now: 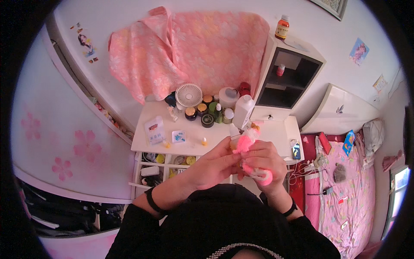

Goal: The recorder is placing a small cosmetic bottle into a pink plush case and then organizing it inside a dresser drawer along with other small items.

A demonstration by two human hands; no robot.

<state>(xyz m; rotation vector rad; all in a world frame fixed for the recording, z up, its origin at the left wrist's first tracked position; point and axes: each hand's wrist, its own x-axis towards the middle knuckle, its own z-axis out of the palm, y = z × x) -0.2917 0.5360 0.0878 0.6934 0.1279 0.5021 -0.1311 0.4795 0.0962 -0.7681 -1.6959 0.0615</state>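
Both my hands grip a pink fluffy item with white patches, perhaps a plush toy, in front of the white dressing table. My left hand pinches it from the left with thumb and fingers. Around its right side curl the fingers of my right hand. One pink and white end pokes out below the right hand, while the upper end carries white fuzz and a small orange-brown part. The fingers hide its middle. A pale object partly shows behind the left fingertips; I cannot tell what it is.
A large white bottle, several cosmetic jars and a small fan crowd the table's back. Nearer lie a white packet and a small yellow-based bottle. An open compartmented drawer juts out below. A phone lies right.
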